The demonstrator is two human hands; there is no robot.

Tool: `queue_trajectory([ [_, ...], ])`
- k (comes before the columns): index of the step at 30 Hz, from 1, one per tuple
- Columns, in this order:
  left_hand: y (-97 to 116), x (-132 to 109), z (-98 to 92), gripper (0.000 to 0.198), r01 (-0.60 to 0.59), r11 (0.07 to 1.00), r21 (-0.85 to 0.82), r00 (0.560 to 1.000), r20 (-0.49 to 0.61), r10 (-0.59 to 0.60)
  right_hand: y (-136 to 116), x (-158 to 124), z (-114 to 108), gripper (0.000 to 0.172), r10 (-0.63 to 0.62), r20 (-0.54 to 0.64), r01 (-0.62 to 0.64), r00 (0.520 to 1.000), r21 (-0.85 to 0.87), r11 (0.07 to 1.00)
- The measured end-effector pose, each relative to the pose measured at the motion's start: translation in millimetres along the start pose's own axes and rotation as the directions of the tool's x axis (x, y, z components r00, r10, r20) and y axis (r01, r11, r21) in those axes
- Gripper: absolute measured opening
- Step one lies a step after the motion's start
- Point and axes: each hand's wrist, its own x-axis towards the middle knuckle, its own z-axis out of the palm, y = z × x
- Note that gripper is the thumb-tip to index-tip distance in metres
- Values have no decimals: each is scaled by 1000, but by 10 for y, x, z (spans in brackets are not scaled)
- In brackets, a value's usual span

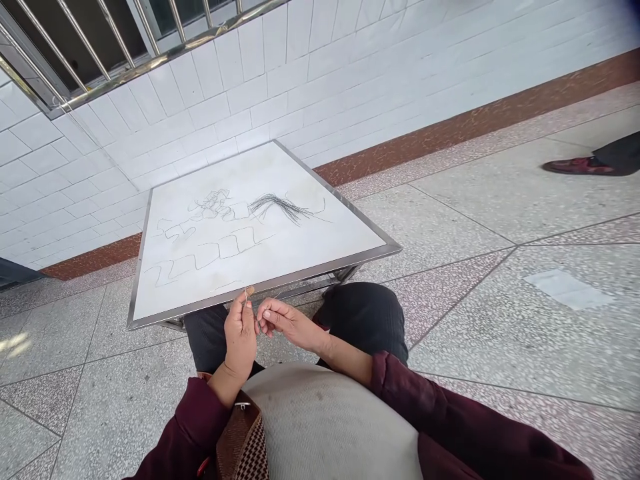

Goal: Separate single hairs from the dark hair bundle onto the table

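Note:
My left hand (pixel 240 331) and my right hand (pixel 280 319) meet just below the near edge of a low white table (pixel 320 253), above my lap. Both are closed in a pinch on a thin wire (pixel 246 292) that sticks up from the left fingers. On the tabletop lie rows of thin wires bent into zigzag shapes (pixel 210 252). A loose bundle of straight dark wires (pixel 280 207) lies further back on the table.
The table has a metal rim and stands against a white tiled wall (pixel 350 73) with a barred window (pixel 75 40) above. Speckled stone floor (pixel 500 300) spreads to the right. Another person's red shoe (pixel 575 165) rests at the far right.

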Motion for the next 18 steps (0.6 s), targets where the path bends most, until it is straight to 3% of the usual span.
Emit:
queue_trajectory([
  [8,22,51,9,41,-20,992,126,992,-118,35,-7,-4,36,28,-32,-30,30,999,-49,998],
  [13,-18,85,15,42,18,985,170,988,-153,9,85,1,32,23,-149,-59,143,987,-92,985],
  [18,-91,115,27,40,-74,982,171,975,-193,107,153,-4,48,15,-210,-86,202,974,-89,975],
])
